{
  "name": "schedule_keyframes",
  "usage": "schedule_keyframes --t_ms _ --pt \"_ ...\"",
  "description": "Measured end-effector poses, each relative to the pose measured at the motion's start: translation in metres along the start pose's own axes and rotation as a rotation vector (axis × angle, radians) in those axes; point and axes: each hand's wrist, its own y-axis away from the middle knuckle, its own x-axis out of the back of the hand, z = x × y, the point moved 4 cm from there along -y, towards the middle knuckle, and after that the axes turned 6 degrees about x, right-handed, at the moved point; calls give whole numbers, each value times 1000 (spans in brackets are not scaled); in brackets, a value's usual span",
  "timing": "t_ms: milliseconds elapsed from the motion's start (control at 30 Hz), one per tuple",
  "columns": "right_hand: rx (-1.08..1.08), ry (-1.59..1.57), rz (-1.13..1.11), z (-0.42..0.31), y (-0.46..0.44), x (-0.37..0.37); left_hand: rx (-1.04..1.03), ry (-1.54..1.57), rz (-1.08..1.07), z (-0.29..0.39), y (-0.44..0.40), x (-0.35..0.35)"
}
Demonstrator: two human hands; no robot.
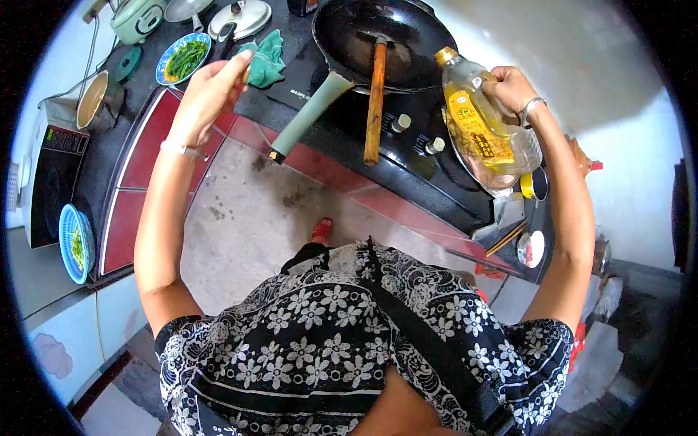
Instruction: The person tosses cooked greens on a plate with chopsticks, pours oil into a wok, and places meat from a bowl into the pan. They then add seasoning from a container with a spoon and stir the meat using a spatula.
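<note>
My right hand [509,91] is wrapped round the handle of a clear plastic oil bottle [476,120]. The bottle has a yellow label, golden oil inside and a yellow top, and leans up and left, its top near the wok's right rim. A black wok [334,40] sits on the stove, with a pale green handle pointing toward me. Across its rim lies a spatula with a wooden handle [375,109]. My left hand [214,94] is raised over the counter with thumb and fingers closed, next to a green cloth [267,59]. What those fingers hold, if anything, is unclear.
Left of the cloth is a blue-rimmed plate [183,58] of green vegetables. A pot lid [240,18], a rice cooker [137,18], a microwave [54,163] and a blue basket [76,243] stand farther left. Stove knobs [400,123], chopsticks [507,238] and a small white dish [531,249] lie right.
</note>
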Motion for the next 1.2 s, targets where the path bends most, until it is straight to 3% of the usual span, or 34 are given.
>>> schedule_keyframes --t_ms 267,1200 --pt "19 89 -36 -3 -2 -3 158 51 74 -35 31 25" --pt "-25 402 -73 -24 2 3 219 69 87 -70 52 30"
